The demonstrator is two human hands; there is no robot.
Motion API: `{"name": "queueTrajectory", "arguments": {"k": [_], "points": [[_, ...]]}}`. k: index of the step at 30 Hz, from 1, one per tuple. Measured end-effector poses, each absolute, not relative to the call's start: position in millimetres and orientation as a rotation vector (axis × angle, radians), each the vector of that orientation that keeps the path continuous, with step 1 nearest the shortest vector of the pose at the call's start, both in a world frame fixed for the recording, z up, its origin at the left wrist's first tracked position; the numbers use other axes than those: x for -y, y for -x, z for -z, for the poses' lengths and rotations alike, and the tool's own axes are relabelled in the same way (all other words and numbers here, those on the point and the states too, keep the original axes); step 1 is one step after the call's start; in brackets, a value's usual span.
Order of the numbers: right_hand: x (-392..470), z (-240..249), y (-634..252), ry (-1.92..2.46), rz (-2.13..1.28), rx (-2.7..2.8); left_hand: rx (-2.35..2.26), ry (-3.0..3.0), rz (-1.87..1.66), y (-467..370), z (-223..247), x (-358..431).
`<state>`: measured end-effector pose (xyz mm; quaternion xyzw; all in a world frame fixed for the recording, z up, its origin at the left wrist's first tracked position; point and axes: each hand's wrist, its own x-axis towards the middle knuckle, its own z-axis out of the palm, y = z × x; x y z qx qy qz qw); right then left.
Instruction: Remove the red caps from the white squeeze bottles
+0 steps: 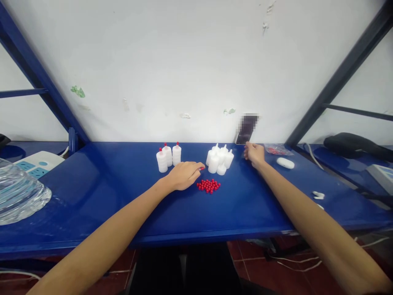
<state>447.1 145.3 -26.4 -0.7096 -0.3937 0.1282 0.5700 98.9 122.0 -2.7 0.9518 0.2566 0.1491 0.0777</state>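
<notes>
Between the thumb and fingers of my left hand (184, 175) is a small red cap (202, 168), its tip showing past the fingertips. Just below it, a pile of small red caps (208, 186) lies on the blue table (123, 196). White squeeze bottles (213, 164) with bare, pointed nozzles stand in a cluster right of that hand. Behind it to the left, three white bottles (176, 155) stand upright with red caps on. My right hand (254, 154) is closed with curled fingers beside the base of a propped phone (247, 129); whatever it may hold is hidden.
A clear bag of red pieces (278, 150) and a white oval object (285, 163) lie at the right. Farther along are small white pieces (318, 195). At the left stand a power strip (43, 159) and a large clear plastic container (21, 192). Blue posts (46, 69) frame the table.
</notes>
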Motion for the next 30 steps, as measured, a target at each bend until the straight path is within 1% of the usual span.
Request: {"name": "queueTrajectory", "arguments": {"k": [4,8,17,30], "points": [[-184,30,-463,1.718,-0.357,0.775,-0.778,-2.707,-0.541,-90,3,-118],[-204,28,-478,1.766,-0.349,0.762,-0.770,-2.676,-0.531,-83,3,-112],[-186,22,-507,1.923,-0.239,0.885,-0.757,-2.761,-0.404,-83,1,-108],[-187,23,-507,1.976,-0.157,0.977,-0.756,-2.728,-0.455,-81,2,-110]]}}
